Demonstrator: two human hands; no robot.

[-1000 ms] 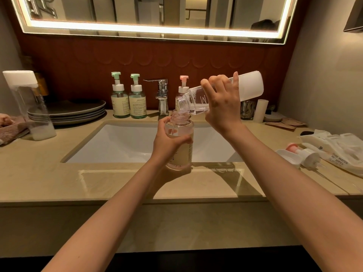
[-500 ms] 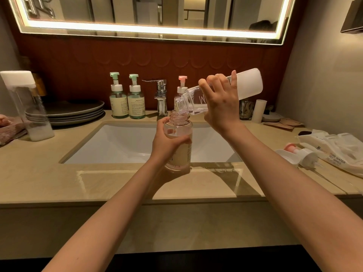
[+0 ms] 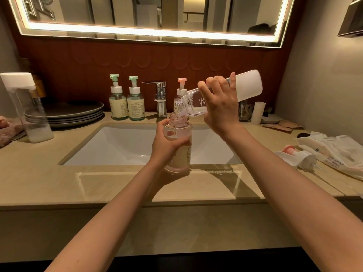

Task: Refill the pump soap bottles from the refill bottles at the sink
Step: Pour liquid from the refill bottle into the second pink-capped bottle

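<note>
**Refill bottle tipped over the open soap bottle**

The left hand [image 3: 167,148] reaches out on a nearly straight forearm. Its fingers are curled round the middle of the open soap bottle [image 3: 179,154]: 1 digit crosses the near face and another lies higher, against the shoulder. The bottle stands upright in that grip, at the front rim of the sink [image 3: 121,144]. Whether its base rests on the countertop [image 3: 117,185] I cannot tell. Pale liquid fills it from below the fingers to just above them.

The right hand [image 3: 220,107] is held higher with the wrist bent back, and it grips the refill bottle [image 3: 249,85] round its clear body. Most of its fingers are wrapped over the top, and 1 points straight up on the far side. The bottle slants down to the left. Its white end juts out past the fingers to the upper right, and its open mouth sits left of the fingertips, right at the soap bottle's neck.

Beyond the left fingers stand 2 green pump bottles [image 3: 126,103] and the faucet [image 3: 160,95]. A pink pump bottle [image 3: 180,89] shows behind the tipped neck. Well right of the right forearm, a loose pump head [image 3: 300,157] lies on the countertop beside a wipes pack [image 3: 337,156]. Far left stands a second tall bottle [image 3: 25,107], next to stacked plates [image 3: 74,112].
</note>
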